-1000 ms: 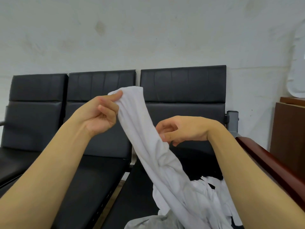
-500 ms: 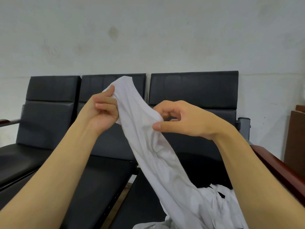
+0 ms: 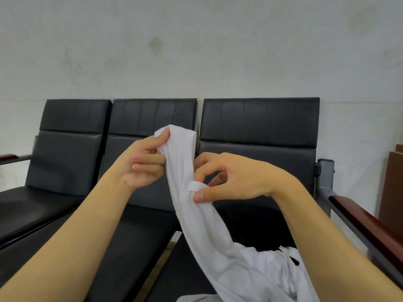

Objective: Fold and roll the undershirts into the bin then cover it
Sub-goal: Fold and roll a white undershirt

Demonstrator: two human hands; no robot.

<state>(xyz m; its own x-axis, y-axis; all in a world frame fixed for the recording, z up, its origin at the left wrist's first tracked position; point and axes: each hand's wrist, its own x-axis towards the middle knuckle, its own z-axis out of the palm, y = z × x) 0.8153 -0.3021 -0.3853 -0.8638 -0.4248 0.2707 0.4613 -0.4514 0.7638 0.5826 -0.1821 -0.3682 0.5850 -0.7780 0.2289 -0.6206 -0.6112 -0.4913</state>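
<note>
My left hand (image 3: 146,164) grips the undershirt (image 3: 185,171) top, raised over the chairs (image 3: 259,127); my right hand (image 3: 229,179) has slid lower, pinching what seems a strap, so I'm still sorting, not folding.

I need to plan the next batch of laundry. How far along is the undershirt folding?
Early. Nothing looks done: no rolled shirt, bin or cover is in view. In hand: the left hand and right hand hold one white undershirt up, still bunched. Left: folding and rolling it and the white pile on the seat.
</note>
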